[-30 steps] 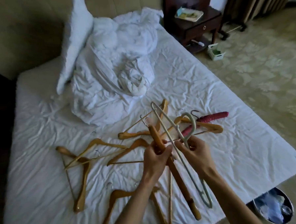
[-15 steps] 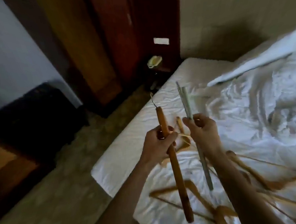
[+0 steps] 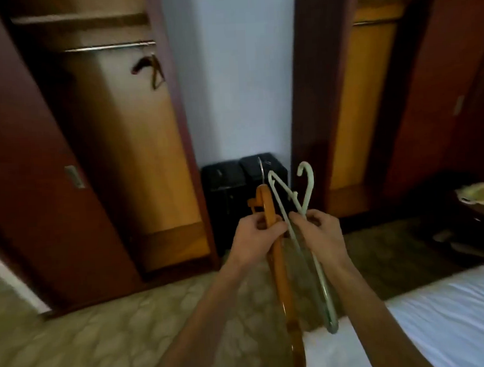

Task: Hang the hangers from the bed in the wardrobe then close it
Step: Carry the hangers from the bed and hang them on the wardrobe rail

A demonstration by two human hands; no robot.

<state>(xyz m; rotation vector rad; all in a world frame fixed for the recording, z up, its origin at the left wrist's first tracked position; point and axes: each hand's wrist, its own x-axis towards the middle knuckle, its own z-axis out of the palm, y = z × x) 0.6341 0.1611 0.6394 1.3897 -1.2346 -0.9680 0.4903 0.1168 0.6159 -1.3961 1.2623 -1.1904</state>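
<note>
Since a moment ago we have swung from the bed (image 3: 452, 321) toward the open wardrobe (image 3: 115, 134); our left hand (image 3: 255, 237) is clamped on the wooden hanger (image 3: 279, 268), stiff and heavier; our right hand (image 3: 319, 232) is closed on the plastic hanger (image 3: 306, 196), light and springy; both are best gripped just under the hook.

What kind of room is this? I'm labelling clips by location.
Most likely a bedroom, perhaps in a hotel: an open wardrobe with a hanging rail, a bed with a white sheet at lower right, and dark suitcases against the wall.

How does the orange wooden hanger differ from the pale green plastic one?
The orange wooden hanger, in the left hand, is thick with a thin metal hook. The pale green plastic hanger, in the right hand, is slim with a moulded hook. Both are held hook-up.
</note>
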